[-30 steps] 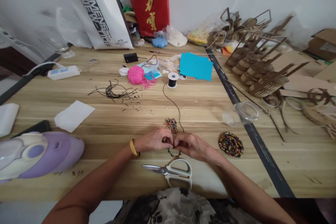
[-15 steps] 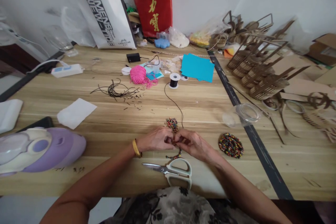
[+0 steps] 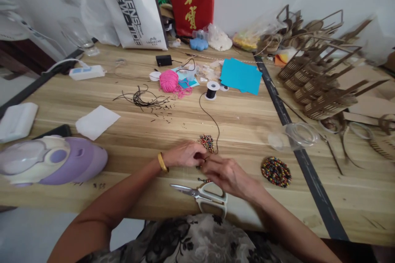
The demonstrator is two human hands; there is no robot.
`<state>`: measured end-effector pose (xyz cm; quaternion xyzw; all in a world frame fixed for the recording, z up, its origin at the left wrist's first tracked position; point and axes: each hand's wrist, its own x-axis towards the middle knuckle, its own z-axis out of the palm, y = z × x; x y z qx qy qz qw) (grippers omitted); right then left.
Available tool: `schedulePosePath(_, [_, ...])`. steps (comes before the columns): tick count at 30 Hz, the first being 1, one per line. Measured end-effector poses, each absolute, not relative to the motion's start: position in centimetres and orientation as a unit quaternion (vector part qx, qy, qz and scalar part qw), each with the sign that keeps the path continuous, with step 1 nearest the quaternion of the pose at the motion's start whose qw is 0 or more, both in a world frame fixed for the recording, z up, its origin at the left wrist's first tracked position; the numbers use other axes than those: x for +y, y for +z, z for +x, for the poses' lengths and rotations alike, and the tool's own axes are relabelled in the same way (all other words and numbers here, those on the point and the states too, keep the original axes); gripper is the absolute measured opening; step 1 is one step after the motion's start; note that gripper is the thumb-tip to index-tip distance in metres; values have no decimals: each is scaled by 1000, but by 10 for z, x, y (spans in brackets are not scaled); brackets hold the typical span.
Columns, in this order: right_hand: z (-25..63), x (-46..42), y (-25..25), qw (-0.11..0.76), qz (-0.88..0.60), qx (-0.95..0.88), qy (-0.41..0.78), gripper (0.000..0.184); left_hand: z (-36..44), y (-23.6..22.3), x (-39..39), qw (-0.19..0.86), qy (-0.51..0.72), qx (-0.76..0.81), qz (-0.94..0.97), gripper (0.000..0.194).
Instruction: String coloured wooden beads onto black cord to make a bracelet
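Note:
My left hand (image 3: 187,154) is closed, thumb and fingers pinching a beaded cord (image 3: 203,180) close to its beads. Against it, my right hand (image 3: 227,174) is also closed in a pinch on the cord, its fingers hiding most of the strand. A thin black cord (image 3: 217,125) runs from a spool (image 3: 212,90) down to my fingers. Just beyond the fingertips lies a small heap of loose multicoloured beads (image 3: 206,142). Scissors (image 3: 200,195) with cream handles lie below my hands, blades pointing left. A coil of strung beads (image 3: 276,171) rests to the right.
Cut black cords (image 3: 140,98), pink yarn (image 3: 168,81) and blue sheets (image 3: 241,76) lie farther back. A purple-and-white appliance (image 3: 74,160) and white paper (image 3: 97,122) are at left. Clear plastic cups (image 3: 293,135) and brown woven baskets (image 3: 321,86) stand at right.
My right hand has turned over and moved slightly lower, covering more of the beaded strand. The view has shifted, so the scene sits a little to the right.

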<state>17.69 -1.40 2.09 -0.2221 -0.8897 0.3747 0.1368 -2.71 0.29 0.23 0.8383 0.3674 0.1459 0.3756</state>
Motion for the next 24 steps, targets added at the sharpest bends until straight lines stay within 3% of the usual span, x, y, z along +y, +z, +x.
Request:
schedulePosePath(7, [164,-28,15,14,-203,-940,273,14,-31,2,5,394,156,364,829,12])
schedulePosePath(24, [161,-29,12,-18,-200,-958,205,15,-32,1,3,425,175,372,806,12])
